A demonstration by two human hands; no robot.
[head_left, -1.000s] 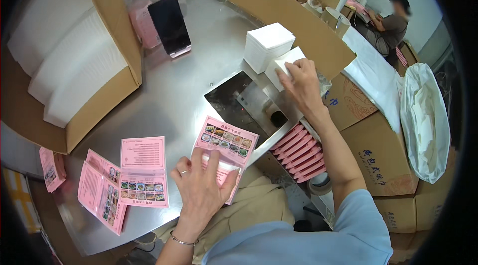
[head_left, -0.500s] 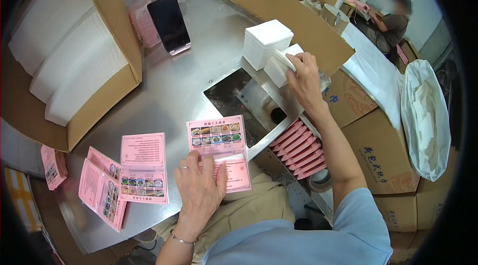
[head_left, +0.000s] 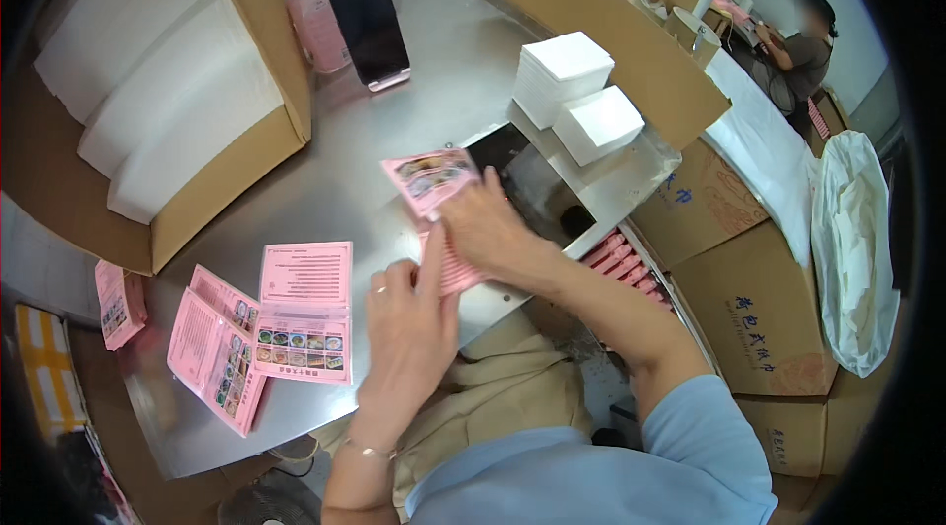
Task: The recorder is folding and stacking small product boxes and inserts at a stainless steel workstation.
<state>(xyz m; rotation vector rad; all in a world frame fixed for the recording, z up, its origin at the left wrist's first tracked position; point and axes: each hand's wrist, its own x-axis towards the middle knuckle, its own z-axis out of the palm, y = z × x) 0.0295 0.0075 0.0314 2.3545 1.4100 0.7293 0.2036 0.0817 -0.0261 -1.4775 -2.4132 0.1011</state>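
Observation:
A pink printed tissue wrapper with small food pictures is between my two hands, just above the steel table. My left hand grips its lower part, with the index finger pointing up along it. My right hand reaches across from the right and closes on the wrapper's upper part, and most of its fingertips are hidden. A tiny bit of white shows at the fold between my hands. To the left lie several more pink wrappers, spread open and overlapping. Two stacks of folded white tissues stand beyond the table opening.
A cardboard box of white tissue stacks stands at the left. A phone leans on its stand before bottles. Beside the rectangular opening is a bin of pink packets. Brown cartons fill the right; another person sits far back.
My right hand has come from the tissue stacks to the wrapper. The wrapper, flat before, is now lifted and tilted in both hands. The view has shifted slightly.

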